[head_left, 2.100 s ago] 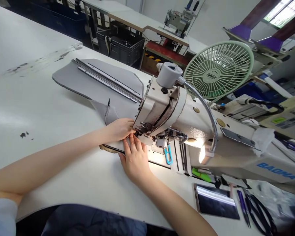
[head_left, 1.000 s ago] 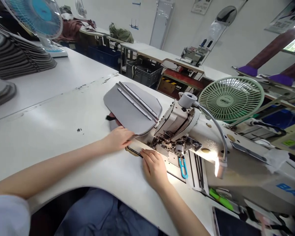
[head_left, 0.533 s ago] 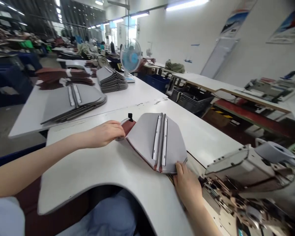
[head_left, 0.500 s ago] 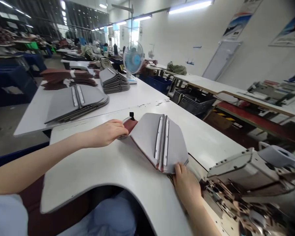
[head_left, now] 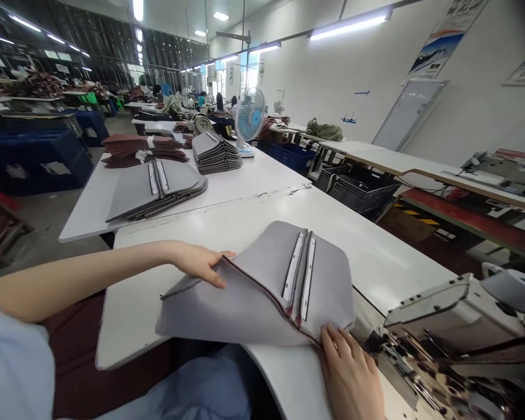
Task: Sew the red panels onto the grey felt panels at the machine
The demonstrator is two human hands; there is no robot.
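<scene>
A sewn grey fabric piece (head_left: 254, 309) lies unfolded on the white table, with a dark reddish seam across it. Its far part carries two white strips beside a central seam. The near flap hangs over the table's curved front edge. My left hand (head_left: 201, 265) grips the left edge by the seam, thumb on top and other fingers partly hidden. At the lower right corner, my right hand (head_left: 350, 364) rests with its fingers stretched flat on the fabric edge. The sewing machine (head_left: 459, 332) stands just right of that hand.
Stacked grey pieces (head_left: 170, 181), another grey stack (head_left: 216, 154) and brown-red bundles (head_left: 144, 146) occupy the far left of the white table (head_left: 262, 204). A fan (head_left: 249, 116) stands behind them. Dark crates (head_left: 359, 186) sit below the bench at right.
The near grey flap has been opened out toward me over the table edge. My left hand has come nearer the fabric seam; my right fingers have flattened. The view has shifted left.
</scene>
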